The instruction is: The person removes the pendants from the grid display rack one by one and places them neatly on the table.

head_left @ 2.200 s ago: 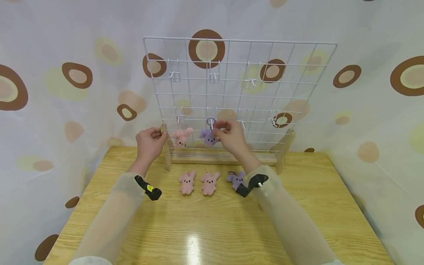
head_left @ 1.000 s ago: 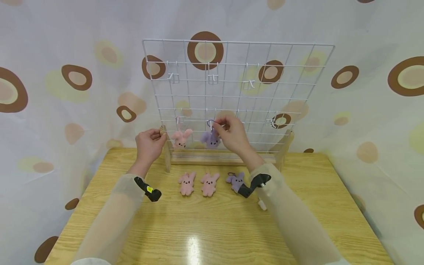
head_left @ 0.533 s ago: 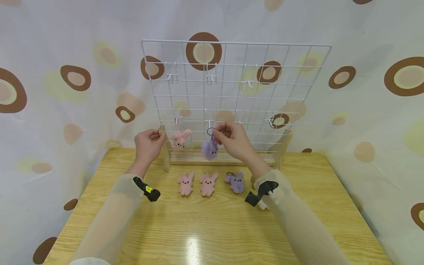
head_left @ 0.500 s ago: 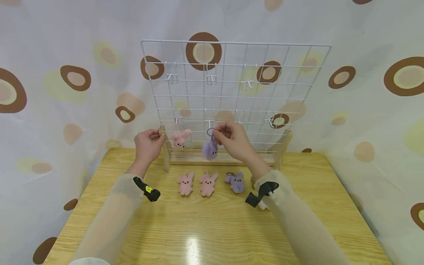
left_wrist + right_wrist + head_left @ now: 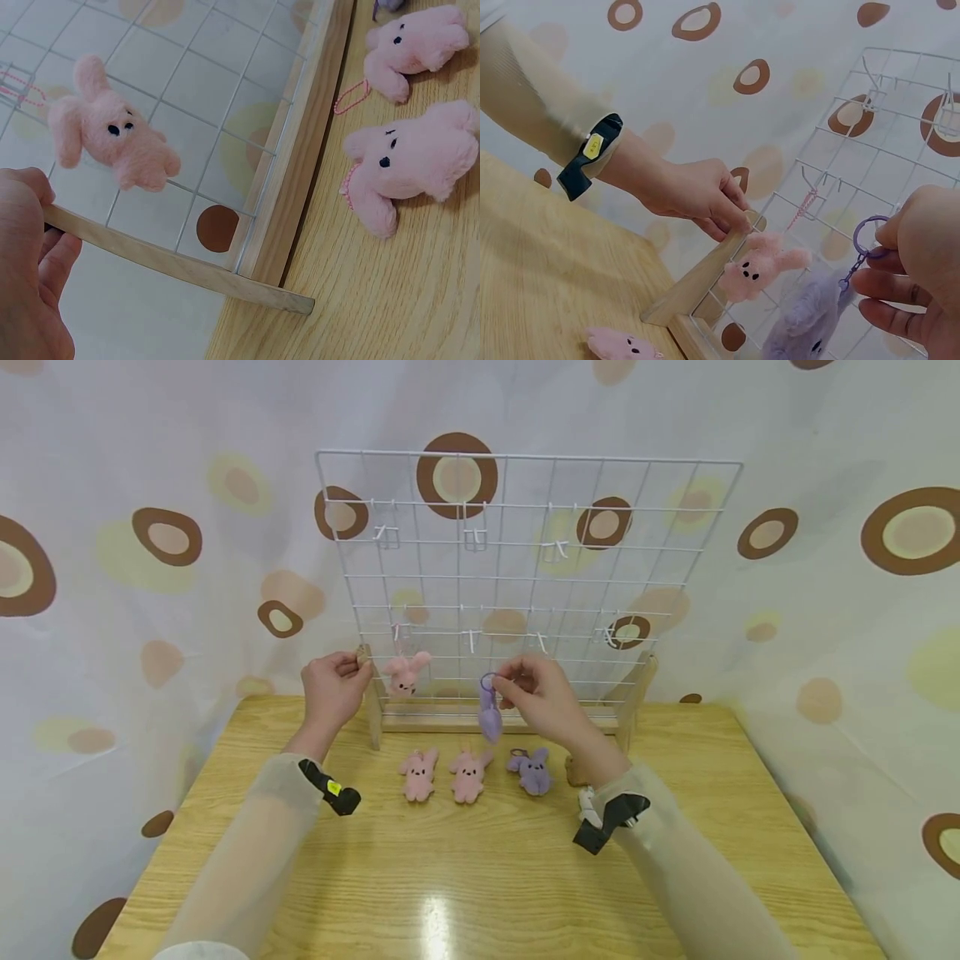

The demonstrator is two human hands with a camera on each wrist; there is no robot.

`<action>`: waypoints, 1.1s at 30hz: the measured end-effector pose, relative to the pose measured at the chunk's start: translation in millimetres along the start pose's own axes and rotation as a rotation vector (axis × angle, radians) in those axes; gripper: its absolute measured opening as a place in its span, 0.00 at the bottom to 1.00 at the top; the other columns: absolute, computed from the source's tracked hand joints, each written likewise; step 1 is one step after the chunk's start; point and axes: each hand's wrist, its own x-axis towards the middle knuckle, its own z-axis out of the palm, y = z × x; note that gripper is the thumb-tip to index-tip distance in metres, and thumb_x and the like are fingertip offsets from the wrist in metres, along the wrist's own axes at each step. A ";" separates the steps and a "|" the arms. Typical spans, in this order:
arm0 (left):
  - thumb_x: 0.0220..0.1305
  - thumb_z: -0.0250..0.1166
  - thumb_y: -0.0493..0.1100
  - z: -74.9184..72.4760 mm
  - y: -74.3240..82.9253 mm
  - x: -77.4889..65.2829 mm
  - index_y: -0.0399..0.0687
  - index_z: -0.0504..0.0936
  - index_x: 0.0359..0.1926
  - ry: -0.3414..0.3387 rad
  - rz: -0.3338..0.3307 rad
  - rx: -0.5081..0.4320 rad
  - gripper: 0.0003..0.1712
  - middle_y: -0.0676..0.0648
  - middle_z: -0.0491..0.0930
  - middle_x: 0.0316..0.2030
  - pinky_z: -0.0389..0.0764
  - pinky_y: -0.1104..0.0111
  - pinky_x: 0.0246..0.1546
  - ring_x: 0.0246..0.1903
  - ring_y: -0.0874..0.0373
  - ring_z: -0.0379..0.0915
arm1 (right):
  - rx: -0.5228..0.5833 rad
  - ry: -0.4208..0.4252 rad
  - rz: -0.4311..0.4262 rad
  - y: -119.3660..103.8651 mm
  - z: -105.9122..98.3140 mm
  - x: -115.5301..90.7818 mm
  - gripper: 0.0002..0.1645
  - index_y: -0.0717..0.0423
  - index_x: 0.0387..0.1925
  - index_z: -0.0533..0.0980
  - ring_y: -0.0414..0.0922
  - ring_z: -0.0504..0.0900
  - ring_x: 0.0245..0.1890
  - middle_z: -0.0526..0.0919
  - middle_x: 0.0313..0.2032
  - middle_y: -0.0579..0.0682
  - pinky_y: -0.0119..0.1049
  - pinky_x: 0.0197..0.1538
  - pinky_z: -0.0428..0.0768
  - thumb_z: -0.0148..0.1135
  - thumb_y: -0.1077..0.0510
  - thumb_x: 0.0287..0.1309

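Observation:
My right hand (image 5: 546, 697) pinches the ring (image 5: 856, 240) of a purple plush bunny keychain (image 5: 490, 720). The keychain dangles in front of the white wire grid rack (image 5: 525, 458), lower than the bare hook (image 5: 471, 642) and apart from it. At the left end, my left hand (image 5: 332, 689) grips the top of the rack's wooden upright (image 5: 172, 262) between thumb and fingers. A pink plush bunny keychain (image 5: 405, 679) hangs by its bead chain from the lower left hook, close to the left hand.
Lying on the wooden table (image 5: 450, 877) are two pink plush bunnies (image 5: 418, 777) and another purple one (image 5: 533, 773). A brown item (image 5: 576, 771) and a white item (image 5: 588, 804) are partly hidden by my right arm. Other white hooks (image 5: 557, 550) jut from the grid.
My right hand has drawn the purple keychain off its lower hook, then lowered it and moved it slightly right. The left hand keeps its hold on the upright.

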 end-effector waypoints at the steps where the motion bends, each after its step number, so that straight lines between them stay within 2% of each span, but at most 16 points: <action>1: 0.71 0.70 0.38 -0.1 0.1 0.0 0.29 0.89 0.46 0.001 -0.001 0.000 0.13 0.34 0.89 0.41 0.88 0.68 0.42 0.44 0.45 0.89 | 0.000 -0.004 0.003 0.5 -0.9 -2.3 0.06 0.68 0.42 0.80 0.59 0.86 0.32 0.85 0.38 0.62 0.33 0.36 0.85 0.61 0.66 0.75; 5: 0.71 0.70 0.38 -0.2 -0.6 0.4 0.30 0.89 0.46 0.006 -0.003 -0.002 0.12 0.34 0.89 0.41 0.88 0.69 0.42 0.44 0.46 0.89 | 0.015 -0.014 0.017 2.2 -4.3 -10.9 0.07 0.68 0.42 0.80 0.59 0.86 0.33 0.85 0.39 0.64 0.34 0.38 0.86 0.62 0.65 0.76; 16: 0.71 0.70 0.38 0.4 -0.3 -0.2 0.29 0.89 0.48 -0.002 -0.030 -0.019 0.13 0.33 0.89 0.43 0.89 0.65 0.44 0.46 0.45 0.89 | 0.022 -0.002 0.045 4.8 -17.9 -33.4 0.06 0.65 0.42 0.80 0.63 0.86 0.35 0.85 0.38 0.60 0.40 0.41 0.89 0.64 0.63 0.75; 21: 0.71 0.70 0.39 0.5 0.7 -1.3 0.30 0.89 0.48 0.006 -0.035 -0.010 0.14 0.33 0.89 0.42 0.89 0.67 0.42 0.45 0.45 0.89 | 0.020 0.005 0.057 6.4 -24.0 -43.1 0.05 0.66 0.43 0.79 0.56 0.87 0.37 0.86 0.40 0.60 0.42 0.44 0.90 0.62 0.65 0.75; 28: 0.71 0.69 0.39 0.5 1.7 -2.2 0.30 0.89 0.47 0.006 -0.025 0.006 0.14 0.33 0.89 0.42 0.88 0.71 0.40 0.45 0.45 0.89 | 0.003 0.024 0.047 15.0 -31.9 -57.4 0.06 0.70 0.43 0.80 0.51 0.86 0.33 0.85 0.37 0.61 0.35 0.40 0.88 0.60 0.67 0.76; 33: 0.71 0.69 0.39 0.6 1.9 -2.1 0.30 0.89 0.46 0.005 -0.025 -0.004 0.13 0.33 0.89 0.41 0.87 0.74 0.38 0.44 0.45 0.89 | -0.024 0.015 0.027 21.1 -37.1 -71.5 0.06 0.67 0.42 0.82 0.53 0.86 0.32 0.86 0.36 0.59 0.33 0.37 0.86 0.61 0.67 0.76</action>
